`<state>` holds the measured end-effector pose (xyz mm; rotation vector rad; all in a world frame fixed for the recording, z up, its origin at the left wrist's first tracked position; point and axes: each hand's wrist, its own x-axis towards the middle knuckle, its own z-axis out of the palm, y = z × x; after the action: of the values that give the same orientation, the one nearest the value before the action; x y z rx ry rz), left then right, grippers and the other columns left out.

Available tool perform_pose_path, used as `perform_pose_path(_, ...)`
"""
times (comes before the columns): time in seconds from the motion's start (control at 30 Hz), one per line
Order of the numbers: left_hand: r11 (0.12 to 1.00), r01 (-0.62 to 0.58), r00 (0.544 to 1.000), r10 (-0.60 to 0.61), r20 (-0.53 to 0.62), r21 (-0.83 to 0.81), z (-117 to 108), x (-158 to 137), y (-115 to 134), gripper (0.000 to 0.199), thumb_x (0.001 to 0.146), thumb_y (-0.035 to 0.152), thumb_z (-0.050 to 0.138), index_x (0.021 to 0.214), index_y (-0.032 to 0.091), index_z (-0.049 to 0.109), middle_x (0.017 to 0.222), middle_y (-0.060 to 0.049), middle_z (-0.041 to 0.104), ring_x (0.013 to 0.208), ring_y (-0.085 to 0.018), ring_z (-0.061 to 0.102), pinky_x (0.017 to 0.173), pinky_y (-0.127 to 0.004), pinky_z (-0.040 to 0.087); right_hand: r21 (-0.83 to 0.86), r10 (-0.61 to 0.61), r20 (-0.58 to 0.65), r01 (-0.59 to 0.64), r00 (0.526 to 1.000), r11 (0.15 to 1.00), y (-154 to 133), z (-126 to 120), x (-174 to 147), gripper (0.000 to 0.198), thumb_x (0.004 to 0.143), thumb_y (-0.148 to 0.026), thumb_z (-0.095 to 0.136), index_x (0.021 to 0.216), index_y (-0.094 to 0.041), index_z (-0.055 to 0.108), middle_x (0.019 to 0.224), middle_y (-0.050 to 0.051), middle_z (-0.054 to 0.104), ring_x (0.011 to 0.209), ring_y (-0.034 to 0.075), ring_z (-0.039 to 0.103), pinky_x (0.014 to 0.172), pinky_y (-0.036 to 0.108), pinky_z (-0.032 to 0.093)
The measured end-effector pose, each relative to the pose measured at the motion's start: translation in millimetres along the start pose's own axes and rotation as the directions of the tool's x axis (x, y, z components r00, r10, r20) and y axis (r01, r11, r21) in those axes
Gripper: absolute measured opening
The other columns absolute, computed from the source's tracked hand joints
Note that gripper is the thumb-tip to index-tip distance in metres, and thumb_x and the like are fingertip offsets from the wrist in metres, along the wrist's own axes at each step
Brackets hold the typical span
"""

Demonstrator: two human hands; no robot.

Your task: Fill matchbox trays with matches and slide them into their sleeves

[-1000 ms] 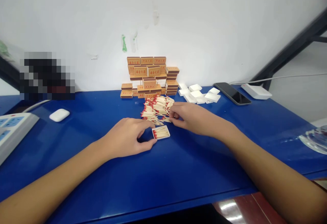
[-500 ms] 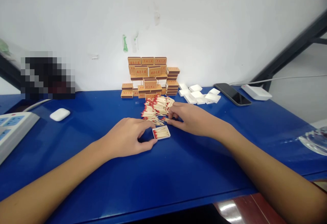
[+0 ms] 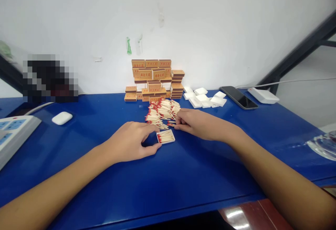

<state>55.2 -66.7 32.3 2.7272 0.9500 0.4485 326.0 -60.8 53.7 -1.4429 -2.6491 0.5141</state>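
A small white matchbox tray (image 3: 173, 138) with several red-tipped matches in it lies on the blue table. My left hand (image 3: 133, 140) grips the tray's left end between thumb and forefinger. Just behind the tray is a loose heap of matches (image 3: 162, 111), heads mostly to the left. At the heap's right front edge, my right hand (image 3: 194, 123) is closed in a pinch on a few matches (image 3: 171, 123), whose red heads stick out to the left of the fingertips.
Stacked matchboxes (image 3: 152, 79) stand against the wall behind the heap. To their right lie several white trays (image 3: 202, 97), a phone (image 3: 238, 97) and a white box (image 3: 263, 95). A white case (image 3: 62, 118) and a power strip (image 3: 18, 132) are at the left.
My right hand has shifted slightly to the right and down, fingers more closed around the matches. My left hand and the tray have stayed in place.
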Motion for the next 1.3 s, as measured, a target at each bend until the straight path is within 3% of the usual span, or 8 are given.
perform_pose_path(0.7,1.000,-0.004,1.000,0.004,-0.001,0.003,-1,-1,0,0.031,0.092,0.042,0.067,0.114,0.021,0.074,0.062,0.006,0.055,0.054,-0.011,0.052,0.055,-0.025,0.035,-0.031,0.017,0.011,-0.017,1.000,0.999,-3,-5,-5,0.022,0.103,-0.033,0.053,0.086,-0.019,0.058,0.089,0.005,0.065,0.071,0.016,0.052,0.064,0.030,0.035)
perform_pose_path(1.13,1.000,-0.003,1.000,0.003,0.003,0.003,0,0,-1,0.031,0.092,0.042,0.066,0.114,0.021,0.073,0.063,0.005,0.056,0.054,-0.012,0.052,0.055,-0.025,0.035,-0.038,-0.036,-0.114,0.032,0.993,0.999,-4,0,0,0.019,0.101,-0.030,0.057,0.084,-0.020,0.055,0.088,0.004,0.065,0.073,0.016,0.052,0.065,0.030,0.034)
perform_pose_path(1.3,1.000,-0.009,1.000,0.009,-0.002,0.008,1,0,-1,0.032,0.093,0.042,0.065,0.115,0.021,0.073,0.063,0.005,0.057,0.055,-0.012,0.053,0.056,-0.025,0.036,-0.063,0.029,-0.019,-0.030,0.999,0.998,-5,-10,-6,0.018,0.095,-0.033,0.063,0.083,-0.020,0.060,0.085,0.004,0.066,0.073,0.017,0.054,0.064,0.030,0.035)
